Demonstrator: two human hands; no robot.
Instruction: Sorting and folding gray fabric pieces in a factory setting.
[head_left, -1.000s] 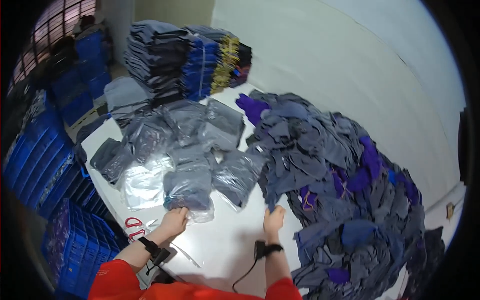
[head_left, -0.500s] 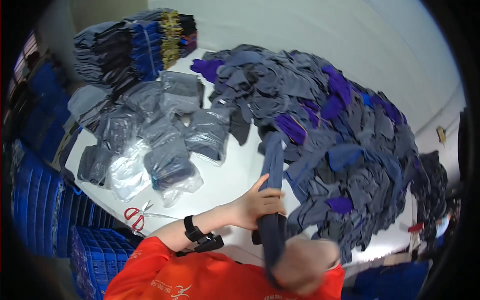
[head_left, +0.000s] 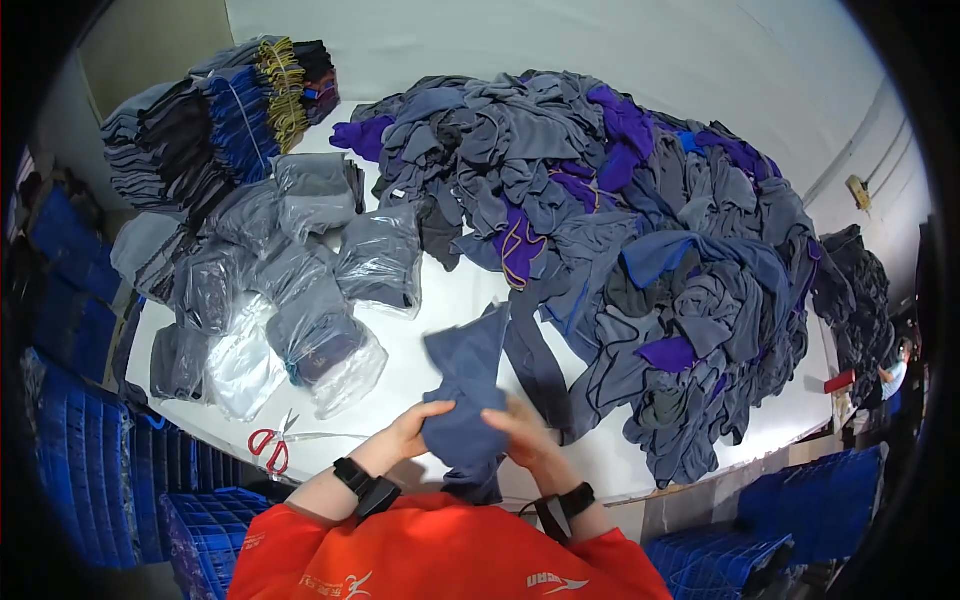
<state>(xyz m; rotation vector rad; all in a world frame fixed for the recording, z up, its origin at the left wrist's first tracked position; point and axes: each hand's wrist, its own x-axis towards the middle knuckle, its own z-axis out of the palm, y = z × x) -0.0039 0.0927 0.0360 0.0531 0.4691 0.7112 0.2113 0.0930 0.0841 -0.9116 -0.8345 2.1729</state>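
Between my hands is a slate-grey piece of soft fabric [head_left: 465, 380], held up over the near edge of the white table [head_left: 400, 360]. My left hand [head_left: 416, 428] pinches its left side, thumb on top. On the other side my right hand [head_left: 522, 428] grips it, slightly smeared by motion. The upper part of the fabric flares out, and a darker end hangs below my hands. Just to the right, a long dark grey strip of fabric [head_left: 535, 350] trails from a large heap of loose grey garments [head_left: 560, 130] with purple and blue pieces among them.
Clear plastic bags of folded grey cloth [head_left: 380, 260] cover the table's left part. Behind them rise tied stacks of folded fabric [head_left: 150, 150]. Red-handled scissors [head_left: 270, 448] lie at the near left edge. Blue plastic crates [head_left: 75, 450] stand beside the table.
Both hands have come together around the fabric, which was stretched long between them before. My right hand has moved up and left from near my body. The view has shifted slightly.
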